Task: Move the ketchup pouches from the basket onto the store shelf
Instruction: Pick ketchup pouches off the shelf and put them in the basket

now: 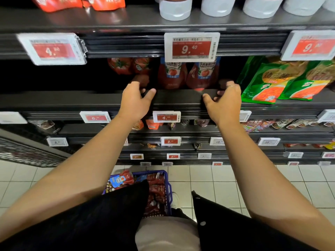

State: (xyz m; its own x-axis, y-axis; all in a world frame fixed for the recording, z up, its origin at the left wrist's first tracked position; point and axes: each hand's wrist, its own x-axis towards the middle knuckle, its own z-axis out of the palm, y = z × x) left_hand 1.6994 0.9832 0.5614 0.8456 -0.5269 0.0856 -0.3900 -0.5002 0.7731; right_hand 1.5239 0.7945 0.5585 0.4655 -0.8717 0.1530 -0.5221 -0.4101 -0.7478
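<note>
Both hands reach into the ketchup shelf, basket on the floor below

At 6 o'clock a blue basket (167, 185) holds ketchup pouches (155, 187); farther, at 12 o'clock, the left hand (134, 100) and right hand (224, 101) rest at the shelf (181, 98) edge, fingers reaching inward, grip impossible to tell, flanking two upright pouches on the shelf (172, 75); green bags (282, 82) at 2 o'clock

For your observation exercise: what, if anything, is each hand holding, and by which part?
Neither hand holds a pouch. The left hand and right hand both rest on the dark metal shelf's front edge, fingers reaching over it, flanking two red tomato ketchup pouches.
</note>
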